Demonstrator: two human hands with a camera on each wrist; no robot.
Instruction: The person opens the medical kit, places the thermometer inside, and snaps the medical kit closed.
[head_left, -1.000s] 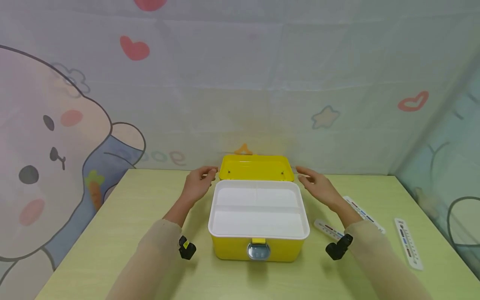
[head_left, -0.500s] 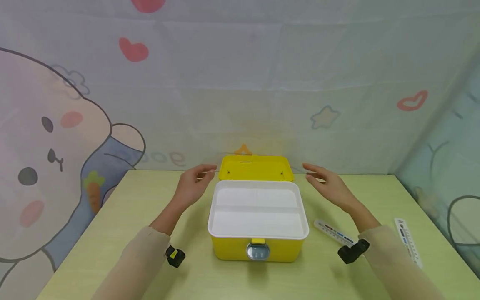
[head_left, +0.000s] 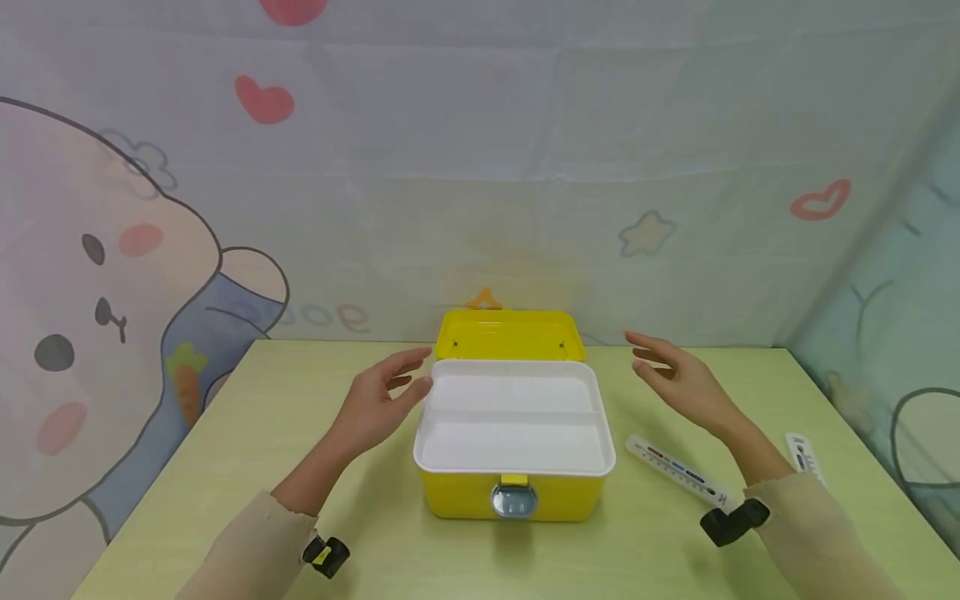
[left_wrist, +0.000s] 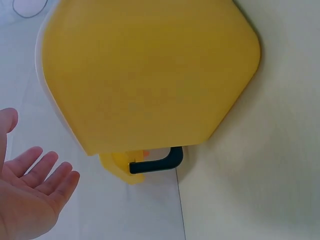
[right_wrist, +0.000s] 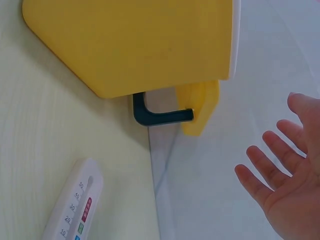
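A yellow storage box [head_left: 457,500] with a clear front latch [head_left: 514,501] stands mid-table, its lid [head_left: 510,335] swung back. The white tray [head_left: 513,442] in its top has a divider across it and holds nothing. My left hand [head_left: 378,404] is by the box's back left corner, fingers spread and empty; its thumb comes up to the rim in the head view. Farther from the box, to its right, my right hand [head_left: 686,383] hovers with relaxed, empty fingers. Both wrist views show a dark carrying handle [left_wrist: 160,164] behind the box, on the lid's side.
A white thermometer [head_left: 675,469] lies right of the box, partly under the right wrist camera in view. Another thermometer [head_left: 804,454] is farther right, partly hidden by the sleeve. A printed cloth [head_left: 525,167] hangs behind the table [head_left: 187,500].
Both hands have drawn away from the lid's sides, the left toward me and leftward, the right outward. The right forearm now hides a third thermometer seen earlier. Box and lid stay put.
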